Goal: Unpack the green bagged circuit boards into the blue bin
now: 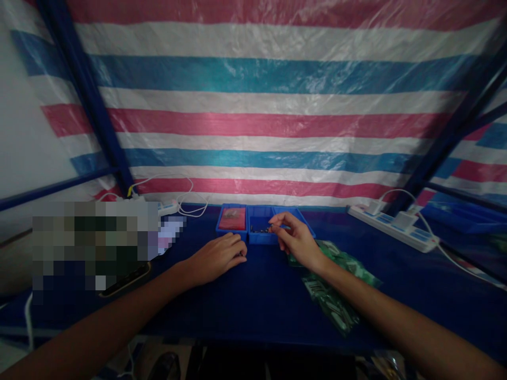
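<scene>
My left hand (222,257) rests on the blue table just in front of a blue bin (217,230). Its fingers are curled with the thumb against them, and a tiny dark thing at the fingertips is too small to name. A red packet (232,218) lies in that bin. Over a neighbouring blue bin (264,239), my right hand (295,240) pinches thumb and forefinger together; what they hold, if anything, I cannot make out. Several small dark parts (259,229) lie at the bottom of this bin, beside the fingertips.
Green plastic bags (332,306) of slim parts lie under and beside my right forearm. A white power strip (396,228) with plugs stands at the right. Another power strip (168,207) and loose cable are at the back left, near a pixelated area. Striped sheeting (253,121) hangs behind.
</scene>
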`<state>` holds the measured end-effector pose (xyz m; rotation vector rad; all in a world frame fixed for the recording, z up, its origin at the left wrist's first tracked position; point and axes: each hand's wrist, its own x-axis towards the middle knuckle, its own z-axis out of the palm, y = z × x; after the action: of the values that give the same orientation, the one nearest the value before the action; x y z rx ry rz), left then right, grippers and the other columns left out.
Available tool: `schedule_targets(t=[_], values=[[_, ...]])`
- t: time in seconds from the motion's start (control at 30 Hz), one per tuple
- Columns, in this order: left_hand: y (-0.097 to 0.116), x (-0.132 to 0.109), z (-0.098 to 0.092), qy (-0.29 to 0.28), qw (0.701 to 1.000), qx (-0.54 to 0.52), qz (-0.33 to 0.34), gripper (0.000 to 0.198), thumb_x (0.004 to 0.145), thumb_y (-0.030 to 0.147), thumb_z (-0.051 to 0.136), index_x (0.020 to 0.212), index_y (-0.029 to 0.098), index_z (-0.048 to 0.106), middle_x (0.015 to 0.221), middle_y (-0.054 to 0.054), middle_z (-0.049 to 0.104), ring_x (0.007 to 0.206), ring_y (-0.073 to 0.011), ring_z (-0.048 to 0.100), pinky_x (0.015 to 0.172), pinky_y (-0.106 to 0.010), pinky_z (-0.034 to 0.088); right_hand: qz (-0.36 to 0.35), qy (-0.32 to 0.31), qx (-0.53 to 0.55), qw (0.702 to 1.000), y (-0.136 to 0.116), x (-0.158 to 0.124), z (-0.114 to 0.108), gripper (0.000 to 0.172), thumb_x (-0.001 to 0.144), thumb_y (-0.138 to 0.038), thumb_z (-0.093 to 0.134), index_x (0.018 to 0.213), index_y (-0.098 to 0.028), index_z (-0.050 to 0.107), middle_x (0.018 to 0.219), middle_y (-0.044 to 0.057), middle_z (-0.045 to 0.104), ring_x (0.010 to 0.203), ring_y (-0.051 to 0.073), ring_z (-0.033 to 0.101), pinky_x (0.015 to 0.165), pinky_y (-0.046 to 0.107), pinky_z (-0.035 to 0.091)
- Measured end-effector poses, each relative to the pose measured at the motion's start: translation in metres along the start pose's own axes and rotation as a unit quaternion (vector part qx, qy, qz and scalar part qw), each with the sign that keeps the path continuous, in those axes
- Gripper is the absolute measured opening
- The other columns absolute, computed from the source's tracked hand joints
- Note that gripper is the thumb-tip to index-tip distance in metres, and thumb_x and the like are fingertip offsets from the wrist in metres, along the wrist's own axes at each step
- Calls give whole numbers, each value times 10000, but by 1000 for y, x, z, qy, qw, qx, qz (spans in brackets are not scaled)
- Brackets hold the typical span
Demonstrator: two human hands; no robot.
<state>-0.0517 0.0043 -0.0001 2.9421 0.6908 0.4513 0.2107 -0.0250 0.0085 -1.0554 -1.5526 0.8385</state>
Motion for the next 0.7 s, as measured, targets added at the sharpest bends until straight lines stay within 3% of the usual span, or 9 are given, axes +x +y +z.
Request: schedule_targets(t=[0.2,0.5,0.7], values=[[6,-3,-2,17,999,-29,7,133,1070,245,496,1114,222,619,1097,-46,614,1038,-202,567,991,-340,433,-4,0,-4,1000,0,0,0,272,931,-449,677,1060,-225,592,880,-28,593,462,61,505,336,187,376],[12,-4,-7,6,998,-56,14,213,941,60,506,1042,220,604,1097,-40,601,1015,-192,566,950,-315,436,-3,2,-2,1000,0,0,0,317,925,-484,680,1077,-223,583,954,-3,620,460,57,516,329,184,378],[14,-3,-8,1,999,-48,16,159,986,102,503,1043,218,597,1088,-36,603,1022,-196,564,959,-321,431,-6,2,-3,1000,0,0,0,294,932,-466,673,1078,-226,585,975,-8,598,464,53,516,325,187,371]])
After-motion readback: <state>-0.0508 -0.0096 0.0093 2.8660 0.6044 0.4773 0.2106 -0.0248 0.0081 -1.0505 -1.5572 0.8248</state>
